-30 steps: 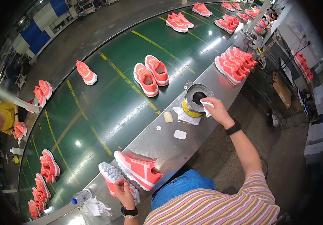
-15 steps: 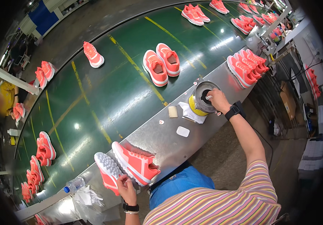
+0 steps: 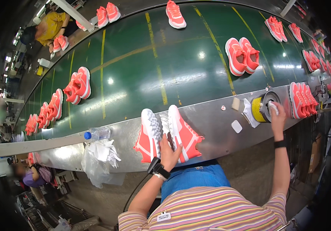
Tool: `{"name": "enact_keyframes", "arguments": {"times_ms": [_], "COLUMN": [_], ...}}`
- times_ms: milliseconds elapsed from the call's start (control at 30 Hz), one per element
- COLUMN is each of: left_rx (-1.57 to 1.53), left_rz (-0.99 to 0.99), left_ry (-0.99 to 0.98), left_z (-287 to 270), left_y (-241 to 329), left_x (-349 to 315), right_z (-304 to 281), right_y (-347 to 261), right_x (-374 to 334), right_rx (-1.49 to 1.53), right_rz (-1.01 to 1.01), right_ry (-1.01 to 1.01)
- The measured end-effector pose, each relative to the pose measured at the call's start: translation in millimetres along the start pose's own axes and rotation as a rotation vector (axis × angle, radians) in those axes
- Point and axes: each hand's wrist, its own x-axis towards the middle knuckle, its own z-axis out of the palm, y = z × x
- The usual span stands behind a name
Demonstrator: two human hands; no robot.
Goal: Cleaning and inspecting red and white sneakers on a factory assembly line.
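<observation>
While two pink shoes [image 3: 183, 135] with white soles lie side by side on the metal desk [image 3: 216, 135], the left hand [image 3: 168, 156] touches them, fingers spread wide. The right hand [image 3: 278, 120] pinches a white cloth [image 3: 274, 109] by the tin [image 3: 257, 109] (its yellow label is too small to read).

The left hand [image 3: 168, 157], fingers apart, lies between two coral sneakers [image 3: 184, 139] on a metal ledge [image 3: 219, 144]; the right hand [image 3: 278, 120] pinches a white cloth [image 3: 274, 107] at a yellow-banded can [image 3: 256, 110].
</observation>
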Motion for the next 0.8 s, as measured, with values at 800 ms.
{"name": "enact_keyframes", "arguments": {"times_ms": [800], "left_rx": [-0.141], "left_rz": [-0.095], "left_ry": [0.01], "left_z": [38.3], "left_y": [0.0], "left_x": [11.2], "right_z": [226.8], "right_y": [-197.9], "right_x": [-97.3], "right_rx": [0.538], "right_rz": [-0.212], "right_ry": [-0.391]}}
